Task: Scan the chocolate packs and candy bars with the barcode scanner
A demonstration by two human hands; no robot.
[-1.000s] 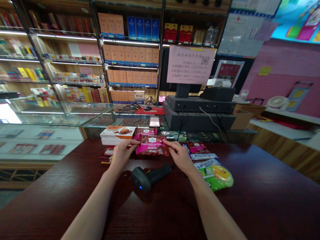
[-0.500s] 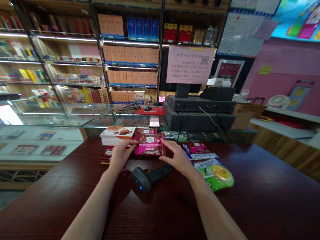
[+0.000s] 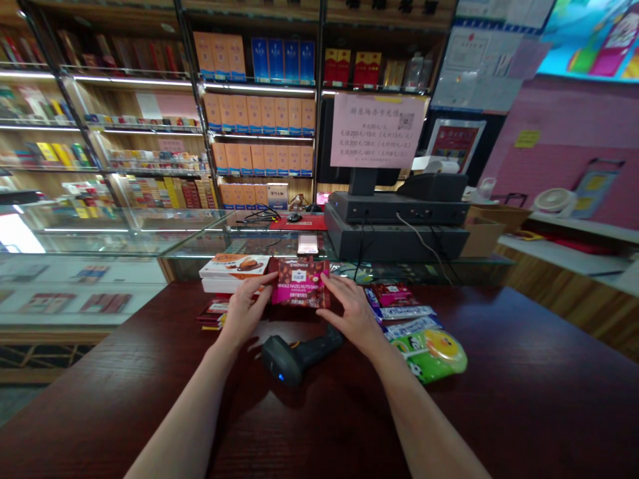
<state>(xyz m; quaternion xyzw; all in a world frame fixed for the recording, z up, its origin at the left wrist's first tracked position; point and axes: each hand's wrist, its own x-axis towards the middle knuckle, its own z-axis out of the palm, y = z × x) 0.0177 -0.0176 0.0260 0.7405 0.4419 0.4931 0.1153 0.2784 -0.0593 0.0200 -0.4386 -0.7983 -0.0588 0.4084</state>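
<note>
A chocolate packet [image 3: 298, 287] in brown and pink, printed "whole hazelnuts dark chocolate", is held between my two hands above the dark wooden counter. My left hand [image 3: 245, 311] has its fingertips on the packet's left edge. On the right edge, the thumb and fingers of my right hand [image 3: 355, 311] touch the packet. A black barcode scanner [image 3: 299, 356] with a blue light lies just in front of the packet. White and orange boxes [image 3: 234, 269] are stacked beyond my left hand, with flat red packets [image 3: 212, 314] nearby.
Right of my right hand lie a green pouch [image 3: 432, 354], blue-and-white bars [image 3: 407, 313] and another brown-pink packet [image 3: 394, 293]. A cash register [image 3: 397, 223] with cables stands behind on a glass case. Stocked shelves [image 3: 259, 113] line the back wall.
The front chocolate packet has shifted slightly up and away, and a second similar packet's edge behind it no longer shows separately. Both hands keep contact at its sides.
</note>
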